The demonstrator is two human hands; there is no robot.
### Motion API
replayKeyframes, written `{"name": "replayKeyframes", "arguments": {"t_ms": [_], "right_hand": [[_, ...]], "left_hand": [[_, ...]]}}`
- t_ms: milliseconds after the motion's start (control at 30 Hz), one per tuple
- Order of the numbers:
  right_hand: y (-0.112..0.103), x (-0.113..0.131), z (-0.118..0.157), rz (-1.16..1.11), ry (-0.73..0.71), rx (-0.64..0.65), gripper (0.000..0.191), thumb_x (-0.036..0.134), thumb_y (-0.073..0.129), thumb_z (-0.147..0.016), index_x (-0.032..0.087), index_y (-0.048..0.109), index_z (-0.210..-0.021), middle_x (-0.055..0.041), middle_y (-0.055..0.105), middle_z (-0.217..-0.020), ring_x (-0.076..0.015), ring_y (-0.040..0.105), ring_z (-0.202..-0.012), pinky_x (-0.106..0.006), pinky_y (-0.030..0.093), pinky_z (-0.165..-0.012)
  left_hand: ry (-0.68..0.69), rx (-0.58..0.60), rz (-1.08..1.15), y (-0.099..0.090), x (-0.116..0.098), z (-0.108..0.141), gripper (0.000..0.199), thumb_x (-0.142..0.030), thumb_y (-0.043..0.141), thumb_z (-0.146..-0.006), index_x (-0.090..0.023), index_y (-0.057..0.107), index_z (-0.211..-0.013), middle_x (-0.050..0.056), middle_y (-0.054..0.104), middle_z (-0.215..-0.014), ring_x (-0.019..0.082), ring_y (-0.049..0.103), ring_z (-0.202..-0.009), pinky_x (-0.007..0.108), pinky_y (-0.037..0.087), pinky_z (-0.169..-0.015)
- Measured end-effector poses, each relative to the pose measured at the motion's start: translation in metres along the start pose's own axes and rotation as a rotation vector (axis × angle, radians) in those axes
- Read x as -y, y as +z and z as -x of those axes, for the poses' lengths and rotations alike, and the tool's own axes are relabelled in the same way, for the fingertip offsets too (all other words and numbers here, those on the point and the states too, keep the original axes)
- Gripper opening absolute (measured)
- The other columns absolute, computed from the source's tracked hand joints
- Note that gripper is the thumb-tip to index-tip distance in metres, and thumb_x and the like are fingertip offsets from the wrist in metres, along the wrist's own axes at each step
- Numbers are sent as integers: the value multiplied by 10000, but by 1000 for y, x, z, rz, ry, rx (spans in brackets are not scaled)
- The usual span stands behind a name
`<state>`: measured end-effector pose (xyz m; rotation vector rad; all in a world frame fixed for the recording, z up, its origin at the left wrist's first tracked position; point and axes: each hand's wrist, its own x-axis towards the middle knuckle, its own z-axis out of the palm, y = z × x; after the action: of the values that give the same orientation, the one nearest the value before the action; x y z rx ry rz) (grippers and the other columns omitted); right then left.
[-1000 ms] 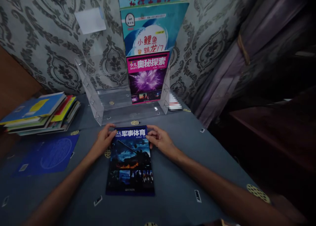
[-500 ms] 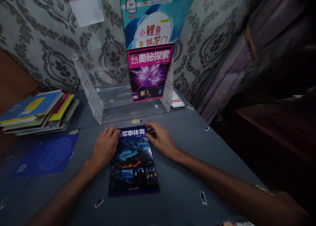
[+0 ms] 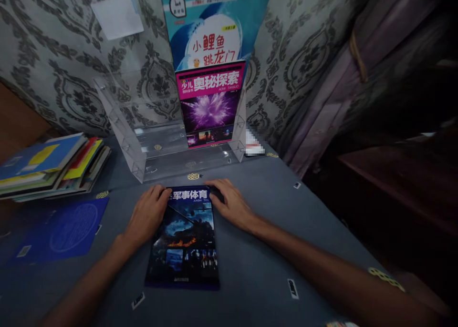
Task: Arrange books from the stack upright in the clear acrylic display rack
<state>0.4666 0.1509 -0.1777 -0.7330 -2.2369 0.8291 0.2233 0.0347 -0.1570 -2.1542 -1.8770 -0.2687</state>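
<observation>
A dark blue book [image 3: 188, 236] with a tank picture on its cover lies face up on the table, close in front of the clear stand. My left hand [image 3: 150, 210] grips its upper left edge, the thumb lying on the cover's corner. At the upper right corner, my right hand [image 3: 229, 203] holds the edge with thumb and curled fingers. Behind them, the clear plastic stand [image 3: 119, 131] carries a pink-topped book [image 3: 211, 107] on its right side. A taller teal book [image 3: 214, 22] leans upright behind that one.
Several books are piled in a stack [image 3: 43, 162] at the left. A flat blue book [image 3: 64, 227] lies in front of it. A pixelated white item [image 3: 254, 143] sits right of the stand. The table's right edge [image 3: 332, 215] drops off near a tied curtain [image 3: 329, 112].
The view has shifted slightly, so the background sits further left. The lower end of the tank book has swung a little to the left. Both hands remain at its top corners.
</observation>
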Motion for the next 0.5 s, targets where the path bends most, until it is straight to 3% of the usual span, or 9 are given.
{"name": "replayKeyframes", "arguments": {"t_ms": [100, 200, 367, 500], "right_hand": [[-2, 0, 1, -34, 16, -3, 339, 124, 521, -890, 217, 662, -1184, -83, 706, -1088, -241, 622, -1028, -436, 523, -898], [-2, -1, 1, -65, 37, -7, 339, 105, 515, -883, 215, 668, -1165, -73, 704, -1052, -218, 634, -987, -392, 525, -867], [-4, 2, 1, -76, 104, -10, 313, 103, 511, -894, 193, 686, -1137, -69, 689, -972, -201, 637, -902, -371, 515, -840], [-5, 3, 1, -87, 134, -18, 295, 131, 526, -901, 217, 702, -1121, -38, 665, -916, -175, 621, -819, -337, 503, -796]], "left_hand": [[65, 44, -24, -5, 5, -5, 304, -112, 409, -970, -197, 624, -1168, 99, 647, -1052, 255, 590, -938, 387, 505, -810], [69, 95, -80, -14, -4, -12, 303, -63, 411, -946, -180, 651, -1088, 106, 652, -1020, 269, 583, -934, 400, 487, -804], [-44, 112, 67, -26, -55, -19, 244, -293, 441, -1024, -175, 655, -1007, 83, 658, -1015, 250, 597, -952, 368, 504, -784], [-34, 123, 53, -30, -92, -22, 375, -507, 572, -944, -153, 642, -1043, 120, 653, -1070, 300, 596, -1000, 435, 525, -824]]}}
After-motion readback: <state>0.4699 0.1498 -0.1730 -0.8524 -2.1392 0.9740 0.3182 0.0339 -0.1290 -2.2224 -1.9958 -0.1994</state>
